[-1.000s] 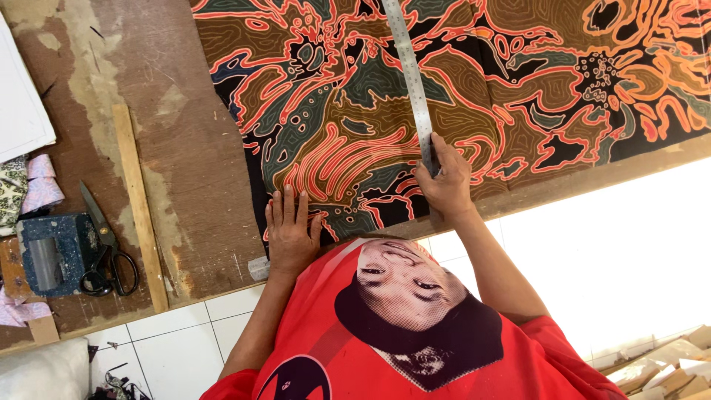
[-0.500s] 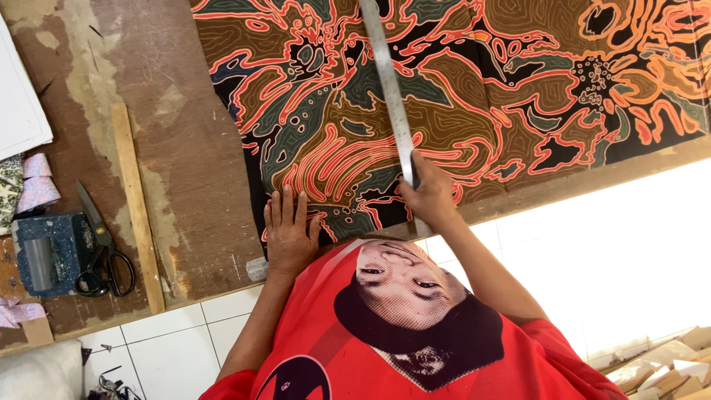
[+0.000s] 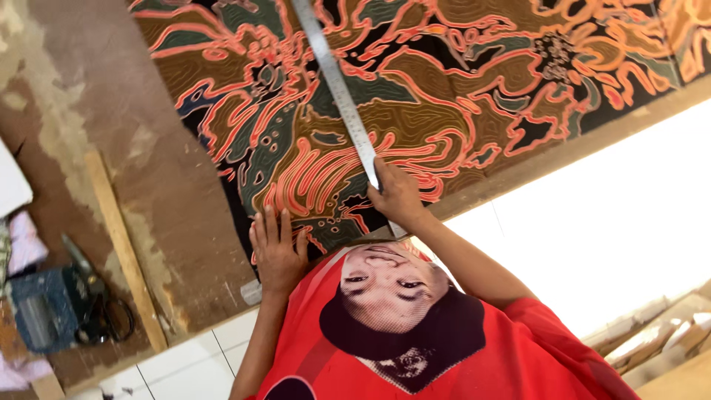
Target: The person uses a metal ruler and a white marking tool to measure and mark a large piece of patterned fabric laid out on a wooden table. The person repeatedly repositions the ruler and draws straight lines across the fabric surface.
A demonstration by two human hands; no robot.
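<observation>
A patterned cloth (image 3: 444,96) in black, orange, red and green lies spread over a worn wooden table (image 3: 81,96). A long metal ruler (image 3: 337,89) lies slanted across it, running from the top edge down to my right hand (image 3: 396,196). That hand grips the ruler's near end at the cloth's near edge. My left hand (image 3: 280,252) rests flat with fingers apart on the cloth's near left corner, holding nothing. My red shirt (image 3: 518,355) fills the bottom of the view.
A thin wooden slat (image 3: 122,244) lies on the table left of the cloth. Black-handled scissors (image 3: 96,296) rest beside a blue-grey box (image 3: 41,315) at the far left, with pink cloth scraps (image 3: 26,241). White floor tiles (image 3: 185,363) show below; wooden pieces (image 3: 666,333) lie bottom right.
My right hand has slid the ruler leftward across the cloth, and the ruler now slants more. My left hand has stayed flat on the cloth's corner.
</observation>
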